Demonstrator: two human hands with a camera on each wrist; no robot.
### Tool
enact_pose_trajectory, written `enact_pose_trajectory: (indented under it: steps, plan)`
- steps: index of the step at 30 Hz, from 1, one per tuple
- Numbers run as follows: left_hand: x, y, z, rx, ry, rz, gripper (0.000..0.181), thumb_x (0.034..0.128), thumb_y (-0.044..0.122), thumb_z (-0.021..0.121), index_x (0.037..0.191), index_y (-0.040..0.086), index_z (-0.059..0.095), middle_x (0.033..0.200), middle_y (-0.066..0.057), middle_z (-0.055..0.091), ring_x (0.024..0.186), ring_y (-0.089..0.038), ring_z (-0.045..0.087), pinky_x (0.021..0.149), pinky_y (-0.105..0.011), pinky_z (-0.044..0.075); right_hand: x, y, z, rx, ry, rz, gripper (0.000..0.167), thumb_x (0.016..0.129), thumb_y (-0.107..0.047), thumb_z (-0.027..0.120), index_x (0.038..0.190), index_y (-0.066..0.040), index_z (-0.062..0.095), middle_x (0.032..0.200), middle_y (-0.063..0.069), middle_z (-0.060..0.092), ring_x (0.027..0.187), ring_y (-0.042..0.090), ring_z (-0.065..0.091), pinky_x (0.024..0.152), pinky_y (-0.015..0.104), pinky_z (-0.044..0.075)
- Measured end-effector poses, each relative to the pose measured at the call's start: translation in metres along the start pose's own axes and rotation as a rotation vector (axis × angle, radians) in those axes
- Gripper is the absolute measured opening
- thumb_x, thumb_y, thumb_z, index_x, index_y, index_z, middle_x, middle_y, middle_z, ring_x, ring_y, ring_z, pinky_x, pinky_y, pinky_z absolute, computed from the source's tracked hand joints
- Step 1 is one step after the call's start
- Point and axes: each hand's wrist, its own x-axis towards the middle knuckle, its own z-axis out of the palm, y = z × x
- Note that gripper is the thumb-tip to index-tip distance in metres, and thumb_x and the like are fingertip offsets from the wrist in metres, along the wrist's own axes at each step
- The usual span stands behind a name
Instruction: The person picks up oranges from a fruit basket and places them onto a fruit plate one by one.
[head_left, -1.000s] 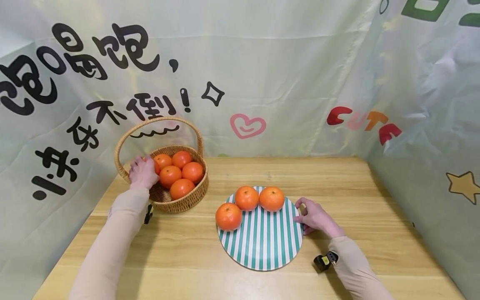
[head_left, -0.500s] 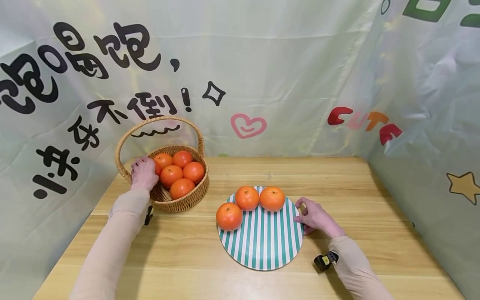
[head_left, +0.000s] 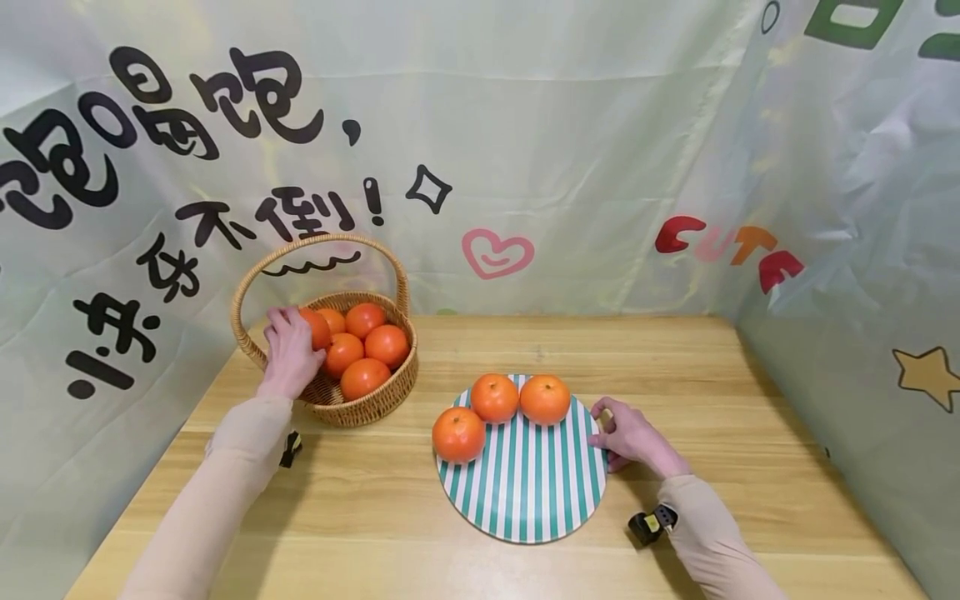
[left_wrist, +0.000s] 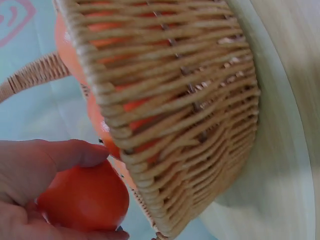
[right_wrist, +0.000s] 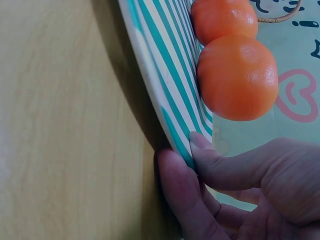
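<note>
The hanging cloth bears a black Chinese line, "饱喝饱,", cropped at the left edge, above a second, "快乐不倒!", with a four-pointed outline, a pink smiling heart, the multicoloured letters "CUTE", cropped green characters and a yellow star.

A wood-grain table is enclosed at the back and sides by creased, pale-green fabric hangings, printed with black Chinese characters, a pink heart, "CUTE" lettering and a yellow star.
</note>
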Motion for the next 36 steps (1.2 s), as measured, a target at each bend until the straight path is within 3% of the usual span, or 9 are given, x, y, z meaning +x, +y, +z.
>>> enact_pose_trajectory:
  steps: [6, 11, 15, 19, 25, 31, 36]
  plan:
    - [-0.005, 0.007, -0.003, -0.164, 0.035, -0.054, 0.085, 0.0715, -0.002, 0.078, 0.142, -0.015, 0.033, 0.139, -0.042, 0.023, 0.115, -0.067, 0.042, 0.099, -0.072, 0.042, 0.0, 0.001, 0.001, 0.004, 0.0, -0.003, 0.032, 0.093, 0.0, 0.066, 0.121, 0.0, 0.049, 0.08, 0.012, 0.058, 0.055, 0.019, 0.059, 0.051, 0.034, 0.057]
    - [-0.01, 0.013, -0.008, -0.218, 0.016, -0.088, 0.086, 0.072, 0.004, 0.081, 0.144, -0.006, 0.035, 0.142, -0.036, 0.025, 0.117, -0.061, 0.047, 0.098, -0.069, 0.046, 0.0, 0.001, 0.001, 0.006, 0.0, -0.003, 0.033, 0.093, 0.0, 0.066, 0.121, 0.0, 0.049, 0.08, 0.012, 0.057, 0.056, 0.019, 0.059, 0.051, 0.034, 0.057]
    - [-0.014, 0.017, -0.01, -0.246, 0.002, -0.075, 0.085, 0.0741, 0.013, 0.083, 0.143, 0.0, 0.036, 0.138, -0.035, 0.039, 0.113, -0.055, 0.053, 0.095, -0.068, 0.047, 0.0, 0.001, 0.0, 0.005, -0.003, -0.012, 0.033, 0.093, -0.001, 0.066, 0.121, 0.0, 0.048, 0.079, 0.012, 0.057, 0.055, 0.018, 0.059, 0.051, 0.034, 0.057]
    - [-0.019, 0.021, -0.012, -0.292, -0.023, -0.063, 0.085, 0.0773, 0.03, 0.085, 0.143, 0.006, 0.037, 0.136, -0.031, 0.047, 0.118, -0.049, 0.05, 0.094, -0.066, 0.042, 0.001, 0.001, 0.0, 0.008, -0.007, -0.016, 0.032, 0.094, -0.001, 0.066, 0.121, 0.0, 0.048, 0.079, 0.012, 0.058, 0.055, 0.018, 0.059, 0.051, 0.034, 0.057]
    - [-0.024, 0.033, -0.014, -0.337, -0.059, -0.053, 0.084, 0.0825, 0.05, 0.079, 0.144, 0.011, 0.036, 0.133, -0.028, 0.044, 0.115, -0.043, 0.051, 0.092, -0.062, 0.047, 0.002, 0.001, 0.0, 0.006, -0.001, 0.0, 0.033, 0.093, 0.0, 0.066, 0.121, -0.001, 0.049, 0.081, 0.012, 0.059, 0.056, 0.019, 0.06, 0.052, 0.035, 0.058]
    - [-0.028, 0.05, -0.013, -0.392, -0.124, -0.051, 0.081, 0.0916, 0.05, 0.069, 0.149, 0.009, 0.03, 0.137, -0.033, 0.037, 0.116, -0.045, 0.053, 0.096, -0.063, 0.047, 0.001, 0.001, 0.0, -0.001, -0.002, -0.003, 0.033, 0.093, -0.001, 0.066, 0.121, -0.001, 0.049, 0.081, 0.012, 0.059, 0.056, 0.019, 0.06, 0.051, 0.035, 0.058]
    - [-0.031, 0.064, -0.011, -0.421, -0.181, -0.011, 0.074, 0.0968, 0.048, 0.061, 0.152, 0.012, 0.028, 0.14, -0.032, 0.033, 0.117, -0.045, 0.054, 0.097, -0.063, 0.047, 0.001, 0.002, 0.001, -0.002, -0.001, -0.004, 0.033, 0.093, -0.001, 0.066, 0.121, -0.001, 0.049, 0.08, 0.012, 0.058, 0.055, 0.019, 0.06, 0.051, 0.034, 0.058]
